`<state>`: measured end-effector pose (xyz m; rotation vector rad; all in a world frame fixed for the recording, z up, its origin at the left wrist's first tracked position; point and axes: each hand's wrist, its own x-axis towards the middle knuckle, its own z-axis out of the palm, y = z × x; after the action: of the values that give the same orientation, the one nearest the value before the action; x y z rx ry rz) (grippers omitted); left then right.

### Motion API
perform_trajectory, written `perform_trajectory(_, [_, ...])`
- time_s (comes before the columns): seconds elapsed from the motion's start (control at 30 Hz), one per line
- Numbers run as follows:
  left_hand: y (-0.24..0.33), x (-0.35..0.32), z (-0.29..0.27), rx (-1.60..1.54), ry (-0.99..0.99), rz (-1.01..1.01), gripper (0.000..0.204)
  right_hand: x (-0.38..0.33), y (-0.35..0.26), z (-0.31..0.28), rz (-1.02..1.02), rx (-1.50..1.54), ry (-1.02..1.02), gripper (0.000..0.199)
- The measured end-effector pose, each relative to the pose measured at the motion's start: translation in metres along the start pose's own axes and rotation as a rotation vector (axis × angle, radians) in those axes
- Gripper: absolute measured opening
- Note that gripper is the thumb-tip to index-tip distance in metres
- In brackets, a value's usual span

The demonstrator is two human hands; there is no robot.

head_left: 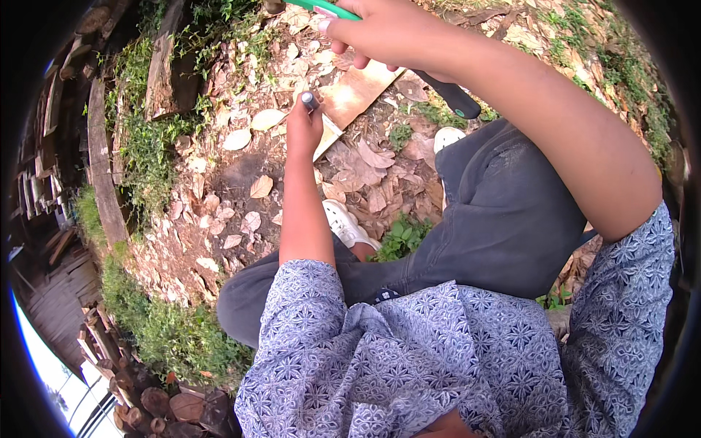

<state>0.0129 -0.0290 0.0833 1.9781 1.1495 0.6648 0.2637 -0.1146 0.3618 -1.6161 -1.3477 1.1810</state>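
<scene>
My left hand (304,130) is closed in a fist around a short upright rod with a round grey metal end (310,101). The rod's lower part is hidden in the fingers. That fist is at the near left side of a flat light-brown wooden board (358,93) on the ground. Raised above the board's far part, my right hand (391,31) grips a long-handled tool with a green shaft (321,6) and a black grip (454,99). The grip's rounded end sticks out below my wrist. The upper edge cuts off the tool's far end, so its kind cannot be told.
Dry leaves (365,164) and small green plants (404,237) cover the soil. My feet, in white clogs (347,223), are close to the board. Weathered timbers (109,160) line the left, with stacked logs (171,405) at the lower left.
</scene>
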Motion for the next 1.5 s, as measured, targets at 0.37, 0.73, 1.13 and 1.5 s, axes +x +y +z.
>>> perform_trajectory(0.37, [-0.006, -0.007, -0.009, -0.054, 0.087, -0.047, 0.016, 0.055, 0.061, 0.030, -0.738, -0.461, -0.026, 0.032])
perform_trajectory(0.73, [-0.006, -0.015, -0.003, 0.066, 0.070, -0.005, 0.012, 0.044, 0.098, 0.051, -0.479, -0.299, -0.206, 0.024])
perform_trajectory(1.13, [0.008, -0.014, -0.005, 0.224, 0.072, 0.015, 0.017, 0.036, 0.074, 0.063, -0.580, -0.332, -0.172, 0.018])
perform_trajectory(1.5, [0.002, -0.024, -0.007, 0.263, 0.087, 0.008, 0.017, 0.032, 0.070, 0.064, -0.600, -0.334, -0.199, 0.021])
